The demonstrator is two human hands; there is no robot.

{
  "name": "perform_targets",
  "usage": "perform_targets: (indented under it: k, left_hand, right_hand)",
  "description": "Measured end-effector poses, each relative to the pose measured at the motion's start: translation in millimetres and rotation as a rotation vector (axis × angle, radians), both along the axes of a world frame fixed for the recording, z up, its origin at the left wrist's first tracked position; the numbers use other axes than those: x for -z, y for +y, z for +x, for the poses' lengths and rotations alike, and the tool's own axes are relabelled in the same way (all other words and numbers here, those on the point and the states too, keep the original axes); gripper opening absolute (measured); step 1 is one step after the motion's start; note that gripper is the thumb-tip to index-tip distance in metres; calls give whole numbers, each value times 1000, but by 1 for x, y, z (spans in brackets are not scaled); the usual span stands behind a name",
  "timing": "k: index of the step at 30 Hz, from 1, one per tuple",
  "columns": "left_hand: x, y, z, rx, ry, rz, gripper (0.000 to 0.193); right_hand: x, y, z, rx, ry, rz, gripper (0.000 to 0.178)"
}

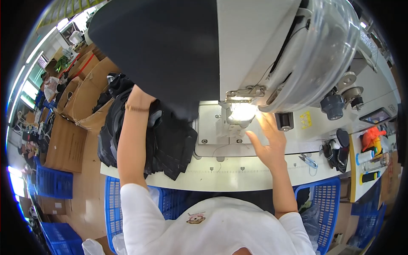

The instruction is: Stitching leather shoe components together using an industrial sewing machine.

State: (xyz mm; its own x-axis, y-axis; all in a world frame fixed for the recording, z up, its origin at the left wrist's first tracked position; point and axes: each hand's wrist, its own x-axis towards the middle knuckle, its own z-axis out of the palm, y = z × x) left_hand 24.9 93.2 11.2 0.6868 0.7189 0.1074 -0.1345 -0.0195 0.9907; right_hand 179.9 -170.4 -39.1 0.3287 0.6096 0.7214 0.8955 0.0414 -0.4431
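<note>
A large sheet of black fabric [161, 55] fills the upper middle of the frame, hanging up and left of the sewing machine's lit needle area [240, 111], its long side running down toward the left hand [140, 97], which reaches up under its lower edge so I cannot tell whether the fingers grip it. The right hand [270, 140] lies open and flat, fingers spread, just right of the needle and well apart from the sheet. A stack of black pieces [170, 144] rests on the white table [255, 172] at centre left, with scissors [309, 160] at right, blue crates [53, 182] and cardboard boxes [87, 91] around.
</note>
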Motion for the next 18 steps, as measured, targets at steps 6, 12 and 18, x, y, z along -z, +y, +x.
perform_targets:
  k: [6, 12, 18]
  left_hand:
    - [101, -47, -80, -273, 190, -29, 52]
    - [122, -101, -83, -696, 434, 827, 52]
    - [128, -128, -81, -854, 356, 1029, 37]
  right_hand:
    - [21, -36, 4, 34, 49, -28, 40]
    - [38, -54, -11, 26, 70, -105, 40]
    - [69, -75, -19, 61, 133, -210, 34]
